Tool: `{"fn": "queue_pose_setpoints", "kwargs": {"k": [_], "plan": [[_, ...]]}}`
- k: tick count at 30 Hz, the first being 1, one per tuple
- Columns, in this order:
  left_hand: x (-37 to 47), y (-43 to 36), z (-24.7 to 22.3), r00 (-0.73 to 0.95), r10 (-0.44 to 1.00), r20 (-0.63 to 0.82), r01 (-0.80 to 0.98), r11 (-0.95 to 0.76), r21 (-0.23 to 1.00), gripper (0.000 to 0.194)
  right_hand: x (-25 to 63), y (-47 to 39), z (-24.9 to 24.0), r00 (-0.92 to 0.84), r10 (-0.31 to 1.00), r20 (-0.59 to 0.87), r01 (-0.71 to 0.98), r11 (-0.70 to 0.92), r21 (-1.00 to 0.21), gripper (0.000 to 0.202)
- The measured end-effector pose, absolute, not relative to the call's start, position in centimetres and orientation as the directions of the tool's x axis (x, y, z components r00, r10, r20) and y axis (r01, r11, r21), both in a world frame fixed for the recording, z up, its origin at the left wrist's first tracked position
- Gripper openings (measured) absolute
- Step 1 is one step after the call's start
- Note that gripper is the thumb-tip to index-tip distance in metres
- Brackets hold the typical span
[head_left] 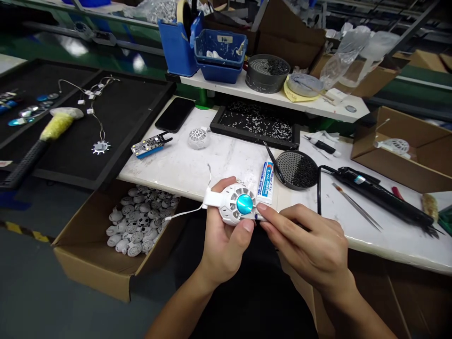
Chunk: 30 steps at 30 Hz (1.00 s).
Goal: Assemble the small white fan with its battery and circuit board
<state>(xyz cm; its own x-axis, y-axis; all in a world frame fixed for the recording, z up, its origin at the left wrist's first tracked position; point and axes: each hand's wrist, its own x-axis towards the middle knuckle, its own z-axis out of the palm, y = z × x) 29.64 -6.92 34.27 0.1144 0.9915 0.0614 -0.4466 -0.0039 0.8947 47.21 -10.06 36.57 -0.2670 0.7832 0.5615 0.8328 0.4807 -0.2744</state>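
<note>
My left hand is closed around a white handheld fan, its round slotted grille facing up with a shiny blue disc at the centre. A white strap and a thin cord hang off the fan's left side. Against its right edge, my right hand pinches a narrow white part; the right thumb is hidden. Just beyond the fan lies a blue-and-white glue tube. Farther back on the white table rest a loose white grille cover and a circuit board on a blue battery.
An open carton of white fan shells stands below left. Tweezers lean on a round dish of black screws. An electric screwdriver lies right. Behind are a phone, a screw tray and a shelf with blue bins.
</note>
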Motion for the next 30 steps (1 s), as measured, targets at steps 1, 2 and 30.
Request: {"fn": "queue_pose_setpoints", "kwargs": {"k": [1,2,30], "plan": [[29.6,-6.9,34.3,0.108,0.993,0.056,-0.449,-0.001,0.893,0.057,47.2,-10.1,36.5,-0.270,0.783,0.560,0.831,0.483,-0.276,0.042],[29.6,-6.9,34.2,0.101,0.993,0.054,-0.457,-0.002,0.889,0.058,47.2,-10.1,36.5,-0.271,0.784,0.558,0.829,0.485,-0.278,0.041],[28.8,-5.5,33.3,0.028,0.961,0.277,-0.237,-0.262,0.936,0.058,45.4,-10.1,37.6,-0.235,0.912,0.337,0.848,0.362,-0.388,0.038]]}}
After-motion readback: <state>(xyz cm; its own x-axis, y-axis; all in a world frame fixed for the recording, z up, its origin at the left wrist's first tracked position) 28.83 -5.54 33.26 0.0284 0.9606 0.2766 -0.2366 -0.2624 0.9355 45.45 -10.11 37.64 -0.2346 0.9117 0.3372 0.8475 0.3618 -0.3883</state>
